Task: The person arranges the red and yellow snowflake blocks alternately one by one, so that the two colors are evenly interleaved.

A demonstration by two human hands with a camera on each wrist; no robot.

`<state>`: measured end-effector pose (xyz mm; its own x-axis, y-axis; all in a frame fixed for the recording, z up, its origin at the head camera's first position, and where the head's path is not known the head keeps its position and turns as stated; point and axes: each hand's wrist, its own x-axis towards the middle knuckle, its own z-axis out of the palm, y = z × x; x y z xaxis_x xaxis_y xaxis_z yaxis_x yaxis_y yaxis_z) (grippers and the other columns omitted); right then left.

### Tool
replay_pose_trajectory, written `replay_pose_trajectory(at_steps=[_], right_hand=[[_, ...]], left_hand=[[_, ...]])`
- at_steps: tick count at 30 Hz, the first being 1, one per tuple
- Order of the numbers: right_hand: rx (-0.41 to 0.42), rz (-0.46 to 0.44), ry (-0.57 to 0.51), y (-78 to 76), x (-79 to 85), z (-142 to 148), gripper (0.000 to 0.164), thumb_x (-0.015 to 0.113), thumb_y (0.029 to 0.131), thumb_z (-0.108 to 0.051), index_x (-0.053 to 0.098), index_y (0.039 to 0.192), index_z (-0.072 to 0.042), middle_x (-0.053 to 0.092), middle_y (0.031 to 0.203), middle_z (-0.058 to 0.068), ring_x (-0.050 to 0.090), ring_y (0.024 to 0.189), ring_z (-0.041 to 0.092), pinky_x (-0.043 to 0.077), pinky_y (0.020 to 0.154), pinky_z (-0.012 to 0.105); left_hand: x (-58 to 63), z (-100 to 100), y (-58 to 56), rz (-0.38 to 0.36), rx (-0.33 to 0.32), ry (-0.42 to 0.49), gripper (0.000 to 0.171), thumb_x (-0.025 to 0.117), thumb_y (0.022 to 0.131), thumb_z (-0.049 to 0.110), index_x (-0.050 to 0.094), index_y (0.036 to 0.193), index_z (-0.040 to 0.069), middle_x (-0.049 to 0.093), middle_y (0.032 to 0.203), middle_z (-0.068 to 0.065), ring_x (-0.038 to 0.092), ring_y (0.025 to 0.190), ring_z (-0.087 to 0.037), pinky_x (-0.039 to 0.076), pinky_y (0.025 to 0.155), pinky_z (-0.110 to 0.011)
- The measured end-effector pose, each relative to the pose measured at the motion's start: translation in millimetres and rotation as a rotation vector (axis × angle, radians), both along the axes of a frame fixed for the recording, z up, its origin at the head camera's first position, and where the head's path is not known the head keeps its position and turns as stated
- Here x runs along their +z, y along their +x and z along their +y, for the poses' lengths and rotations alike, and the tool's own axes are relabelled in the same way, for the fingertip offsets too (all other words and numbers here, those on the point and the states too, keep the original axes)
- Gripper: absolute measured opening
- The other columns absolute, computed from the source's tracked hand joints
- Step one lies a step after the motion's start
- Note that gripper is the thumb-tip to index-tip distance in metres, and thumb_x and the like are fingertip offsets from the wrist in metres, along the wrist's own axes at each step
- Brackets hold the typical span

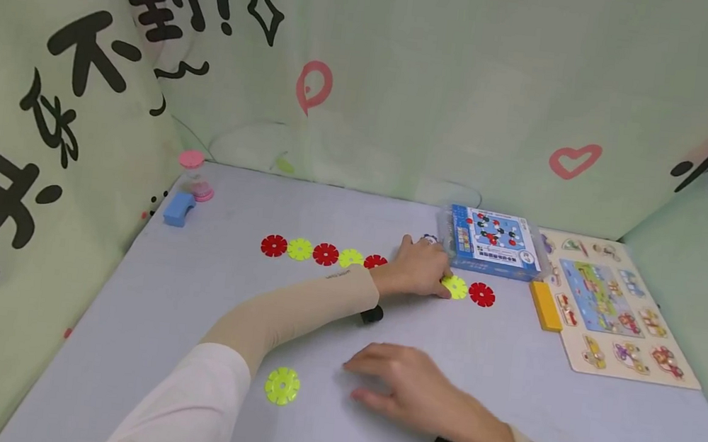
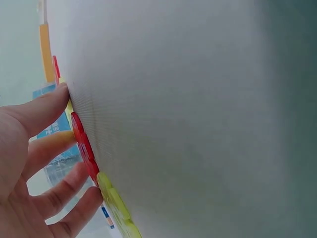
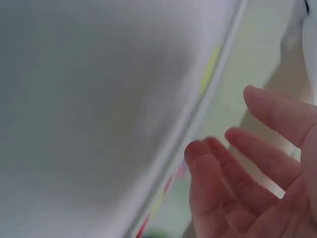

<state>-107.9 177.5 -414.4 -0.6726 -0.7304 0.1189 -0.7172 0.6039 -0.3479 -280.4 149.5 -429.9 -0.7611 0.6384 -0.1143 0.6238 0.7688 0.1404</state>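
My left hand (image 1: 418, 266) reaches to the right part of a row of flower-shaped plastic discs. Its thumb and index finger hold a yellow-green disc (image 1: 456, 286) by the edges, flat on the table. Just right of that lies a red disc (image 1: 481, 294). In the left wrist view the other fingers spread behind a red disc (image 2: 84, 146) and a yellow-green disc (image 2: 115, 201). The hand hides the middle of the row in the head view. My right hand (image 1: 405, 386) hovers low over the near table with nothing in it, fingers loosely bent.
A loose yellow-green disc (image 1: 282, 386) lies near the front. Behind the row stands a blue-labelled box (image 1: 496, 240); right of it are a yellow block (image 1: 546, 306) and a wooden puzzle board (image 1: 610, 356). Far left are a blue block (image 1: 179, 208) and a pink-lidded bottle (image 1: 192, 170).
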Motion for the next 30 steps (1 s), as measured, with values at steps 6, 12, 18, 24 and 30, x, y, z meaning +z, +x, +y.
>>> replay_pose_trajectory(at_steps=[6, 12, 18, 24, 30], right_hand=[[0.203, 0.129, 0.199, 17.1, -12.3, -64, 0.053, 0.069, 0.084, -0.038, 0.054, 0.131, -0.020, 0.056, 0.125, -0.003, 0.056, 0.107, 0.011, 0.052, 0.075, 0.022], [0.156, 0.179, 0.312, 14.5, -15.9, -87, 0.050, 0.073, 0.082, -0.037, 0.056, 0.124, -0.018, 0.052, 0.108, -0.004, 0.052, 0.090, 0.009, 0.042, 0.056, 0.016], [0.132, 0.163, 0.293, 14.3, -14.3, -92, 0.047, 0.076, 0.078, -0.038, 0.060, 0.117, -0.017, 0.053, 0.104, -0.004, 0.052, 0.088, 0.008, 0.044, 0.058, 0.016], [0.140, 0.183, 0.339, 17.0, -14.8, -99, 0.047, 0.074, 0.078, -0.045, 0.058, 0.115, -0.021, 0.050, 0.104, -0.005, 0.048, 0.088, 0.008, 0.036, 0.049, 0.016], [0.160, 0.115, 0.331, 15.3, -11.1, -96, 0.040, 0.075, 0.077, -0.046, 0.062, 0.103, -0.019, 0.052, 0.101, -0.006, 0.046, 0.086, 0.005, 0.037, 0.055, 0.013]], left_hand=[[-0.5, 1, -1.3, 0.000, -0.006, -0.002, 0.048, 0.064, 0.078, 0.062, 0.061, 0.122, 0.042, 0.056, 0.106, 0.010, 0.044, 0.099, -0.013, 0.034, 0.092, -0.044], [1.4, 1, -1.8, -0.006, -0.009, -0.002, 0.049, 0.064, 0.078, 0.061, 0.061, 0.123, 0.042, 0.057, 0.108, 0.010, 0.044, 0.101, -0.013, 0.034, 0.094, -0.046], [2.2, -1, -2.5, -0.010, -0.005, 0.005, 0.049, 0.065, 0.078, 0.060, 0.062, 0.122, 0.041, 0.057, 0.109, 0.010, 0.045, 0.101, -0.014, 0.034, 0.094, -0.046], [0.6, -1, -3.4, -0.014, -0.009, 0.008, 0.048, 0.065, 0.077, 0.061, 0.062, 0.122, 0.041, 0.057, 0.110, 0.010, 0.045, 0.102, -0.014, 0.034, 0.095, -0.047], [0.5, 0, -2.8, -0.014, -0.013, 0.003, 0.049, 0.065, 0.077, 0.061, 0.061, 0.122, 0.042, 0.057, 0.112, 0.010, 0.045, 0.103, -0.013, 0.034, 0.095, -0.046]])
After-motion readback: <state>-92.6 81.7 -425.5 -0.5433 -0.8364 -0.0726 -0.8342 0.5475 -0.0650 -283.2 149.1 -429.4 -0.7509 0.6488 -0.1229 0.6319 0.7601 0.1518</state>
